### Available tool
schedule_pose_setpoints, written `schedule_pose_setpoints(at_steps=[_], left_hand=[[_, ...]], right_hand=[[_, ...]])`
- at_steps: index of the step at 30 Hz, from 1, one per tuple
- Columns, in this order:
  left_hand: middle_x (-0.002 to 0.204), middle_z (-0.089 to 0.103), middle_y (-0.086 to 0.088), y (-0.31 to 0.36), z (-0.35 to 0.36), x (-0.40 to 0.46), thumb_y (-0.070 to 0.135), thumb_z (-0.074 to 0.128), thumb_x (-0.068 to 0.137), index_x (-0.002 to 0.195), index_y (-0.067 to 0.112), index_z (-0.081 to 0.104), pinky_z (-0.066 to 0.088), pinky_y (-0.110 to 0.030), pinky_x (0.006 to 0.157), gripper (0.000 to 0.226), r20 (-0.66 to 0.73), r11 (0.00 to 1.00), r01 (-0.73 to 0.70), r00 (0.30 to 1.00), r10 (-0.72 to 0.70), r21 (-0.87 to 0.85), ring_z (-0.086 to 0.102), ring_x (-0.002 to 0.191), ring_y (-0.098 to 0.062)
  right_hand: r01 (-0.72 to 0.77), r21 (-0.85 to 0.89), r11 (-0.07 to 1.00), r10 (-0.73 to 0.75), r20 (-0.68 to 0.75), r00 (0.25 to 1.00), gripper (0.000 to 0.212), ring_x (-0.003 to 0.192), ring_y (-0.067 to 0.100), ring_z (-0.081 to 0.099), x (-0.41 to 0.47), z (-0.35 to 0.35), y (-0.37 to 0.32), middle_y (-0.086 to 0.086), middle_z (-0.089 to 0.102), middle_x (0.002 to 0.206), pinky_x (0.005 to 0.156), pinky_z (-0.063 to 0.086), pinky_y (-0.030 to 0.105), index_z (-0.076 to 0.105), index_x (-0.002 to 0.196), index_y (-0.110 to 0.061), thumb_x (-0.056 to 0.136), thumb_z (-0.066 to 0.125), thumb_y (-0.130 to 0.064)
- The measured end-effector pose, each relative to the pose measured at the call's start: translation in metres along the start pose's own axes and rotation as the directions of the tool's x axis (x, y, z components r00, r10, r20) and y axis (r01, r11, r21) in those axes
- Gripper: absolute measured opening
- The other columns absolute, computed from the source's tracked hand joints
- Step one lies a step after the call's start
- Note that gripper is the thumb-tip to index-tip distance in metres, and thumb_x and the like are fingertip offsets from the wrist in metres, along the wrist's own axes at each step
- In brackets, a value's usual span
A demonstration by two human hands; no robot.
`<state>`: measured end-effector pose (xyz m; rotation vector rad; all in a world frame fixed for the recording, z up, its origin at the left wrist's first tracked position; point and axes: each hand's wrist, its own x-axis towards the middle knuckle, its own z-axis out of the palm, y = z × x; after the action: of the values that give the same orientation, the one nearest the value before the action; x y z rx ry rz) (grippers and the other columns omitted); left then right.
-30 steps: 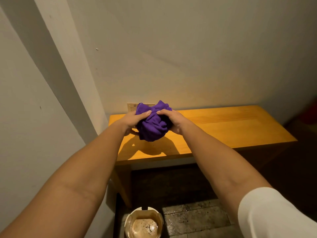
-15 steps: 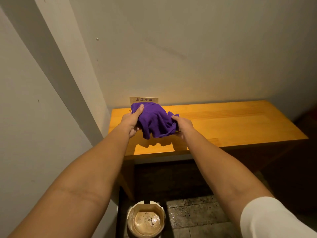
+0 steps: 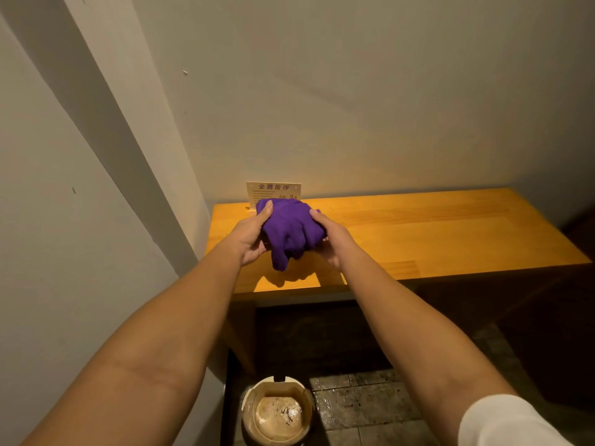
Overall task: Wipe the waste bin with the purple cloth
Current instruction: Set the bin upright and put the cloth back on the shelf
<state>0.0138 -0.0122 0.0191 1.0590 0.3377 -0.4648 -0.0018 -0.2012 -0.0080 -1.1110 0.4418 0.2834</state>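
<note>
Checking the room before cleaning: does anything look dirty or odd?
The waste bin on the floor has dark specks scattered inside. The floor tiles beside it glisten, apparently wet. Nothing else stands out.

I saw a wooden bench [image 3: 434, 230] set against the wall, with a small printed sign [image 3: 273, 190] standing at its back left corner; below, a round waste bin [image 3: 277, 410] sat on the wet stone-tiled floor [image 3: 370, 407]

Your purple cloth [image 3: 291, 231] hides the lower part of the small sign [image 3: 273, 190], while the frame's bottom edge crops the waste bin [image 3: 277, 413].
</note>
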Motion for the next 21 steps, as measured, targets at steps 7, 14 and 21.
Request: schedule_pose_setpoints(at_steps=[7,14,21], left_hand=[[0.111,0.073,-0.006,-0.021,-0.001,0.016,0.036,0.068,0.098,0.115,0.016,0.065,0.062,-0.038,0.068,0.026,-0.185,0.944,-0.001,0.980,0.066,0.331,0.071,0.096,-0.023],[0.127,0.063,-0.024,-0.045,-0.020,0.035,0.026,0.069,0.098,0.129,0.003,0.049,0.062,-0.045,0.068,0.044,-0.343,0.766,0.115,0.928,0.144,0.633,0.069,0.105,-0.041],[0.126,0.059,-0.009,-0.040,-0.025,0.034,0.036,0.070,0.090,0.126,0.017,0.058,0.048,-0.038,0.092,0.042,0.254,-0.197,-0.169,0.773,0.582,0.966,0.057,0.114,-0.028]], right_hand=[[0.012,-0.074,0.997,-0.029,-0.231,0.973,0.038,0.102,0.032,0.072,0.022,-0.010,0.000,0.014,0.074,0.111,0.087,0.063,0.048,0.067,0.113,-0.006,0.085,0.085,-0.024],[-0.057,-0.606,0.793,-0.262,-0.425,0.866,0.047,0.101,0.024,0.060,0.047,-0.028,0.025,0.008,0.066,0.123,0.088,0.053,0.036,0.059,0.119,-0.016,0.084,0.085,-0.034],[0.368,-0.929,-0.020,-0.546,0.319,0.775,0.058,0.125,0.021,0.053,0.043,-0.023,0.019,-0.001,0.064,0.132,0.100,0.048,0.041,0.065,0.126,-0.026,0.086,0.062,-0.068]])
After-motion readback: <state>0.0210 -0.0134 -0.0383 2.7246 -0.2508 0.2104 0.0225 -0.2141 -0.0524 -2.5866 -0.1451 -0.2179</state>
